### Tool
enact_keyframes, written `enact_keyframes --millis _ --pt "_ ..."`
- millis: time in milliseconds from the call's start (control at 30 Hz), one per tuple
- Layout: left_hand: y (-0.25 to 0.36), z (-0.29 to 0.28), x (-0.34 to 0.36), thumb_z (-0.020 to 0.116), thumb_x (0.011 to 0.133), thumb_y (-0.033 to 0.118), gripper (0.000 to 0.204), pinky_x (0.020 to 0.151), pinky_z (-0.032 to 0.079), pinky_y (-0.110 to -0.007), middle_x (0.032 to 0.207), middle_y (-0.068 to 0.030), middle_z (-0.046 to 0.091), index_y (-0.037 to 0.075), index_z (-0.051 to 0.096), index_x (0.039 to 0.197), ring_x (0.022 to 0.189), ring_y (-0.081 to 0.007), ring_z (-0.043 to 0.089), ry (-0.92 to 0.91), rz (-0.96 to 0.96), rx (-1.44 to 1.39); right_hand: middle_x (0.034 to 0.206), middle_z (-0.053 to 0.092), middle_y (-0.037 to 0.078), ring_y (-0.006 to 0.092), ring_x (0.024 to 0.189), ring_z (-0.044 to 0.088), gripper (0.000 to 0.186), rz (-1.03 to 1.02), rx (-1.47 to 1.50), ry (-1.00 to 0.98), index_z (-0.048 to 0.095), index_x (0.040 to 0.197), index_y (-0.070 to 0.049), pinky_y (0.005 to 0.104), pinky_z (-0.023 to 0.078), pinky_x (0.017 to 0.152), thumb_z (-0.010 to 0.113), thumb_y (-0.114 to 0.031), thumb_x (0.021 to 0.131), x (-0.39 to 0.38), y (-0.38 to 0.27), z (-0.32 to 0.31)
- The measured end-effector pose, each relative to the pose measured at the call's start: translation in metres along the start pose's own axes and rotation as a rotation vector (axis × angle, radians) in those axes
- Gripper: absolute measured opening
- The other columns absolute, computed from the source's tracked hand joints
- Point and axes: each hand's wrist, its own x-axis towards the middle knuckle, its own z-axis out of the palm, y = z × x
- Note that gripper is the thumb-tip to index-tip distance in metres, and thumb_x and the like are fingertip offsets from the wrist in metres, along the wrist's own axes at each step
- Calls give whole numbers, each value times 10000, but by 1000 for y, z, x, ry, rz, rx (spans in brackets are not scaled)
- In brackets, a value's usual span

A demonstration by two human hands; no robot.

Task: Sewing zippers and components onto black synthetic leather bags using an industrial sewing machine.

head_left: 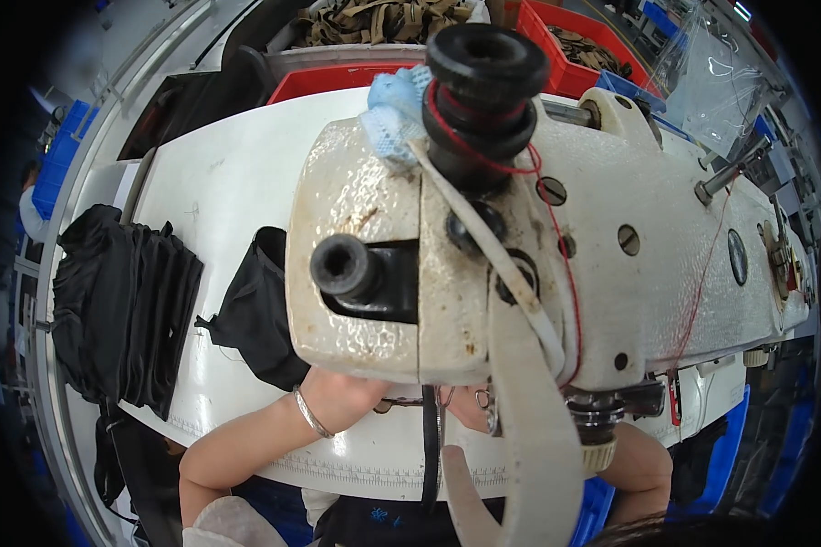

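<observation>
The pale head of a sewing machine (pixel 365 201) fills the middle of the view and covers most of the work beneath it. My left hand (pixel 345 399), with a silver bangle at the wrist, reaches under the machine head; its fingers are hidden. Only a small part of my right hand (pixel 466 407) shows below the head, near the needle area, and its fingers are hidden too. Between the hands a narrow black strap (pixel 431 451) hangs down over the table's near edge. Left of the head lies a black fabric piece (pixel 260 314), close to my left hand.
A stack of folded black fabric pieces (pixel 128 310) lies at the left of the white table (pixel 196 191). Red thread (pixel 570 264) runs down the machine. Behind stand red bins (pixel 593 32), one with brown pieces. A pale curved bar (pixel 538 438) crosses the front.
</observation>
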Motion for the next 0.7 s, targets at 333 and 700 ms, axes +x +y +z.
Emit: enact_keyframes --millis 333,700 --pt "-7 3 -6 679 735 58 300 837 525 -431 1003 -146 665 46 691 1034 915 -346 655 7 66 105 869 600 185 307 795 588 197 -303 -579 285 636 850 -54 408 485 611 614 -191 711 8 12 12" --pt "-10 -1 -16 701 736 115 354 844 528 -427 1006 -130 679 87 693 1088 914 -322 665 -105 -150 -130 1099 595 160 256 994 593 329 -384 -1055 -195 522 1160 -2 346 491 827 503 -196 895 10 8 10"
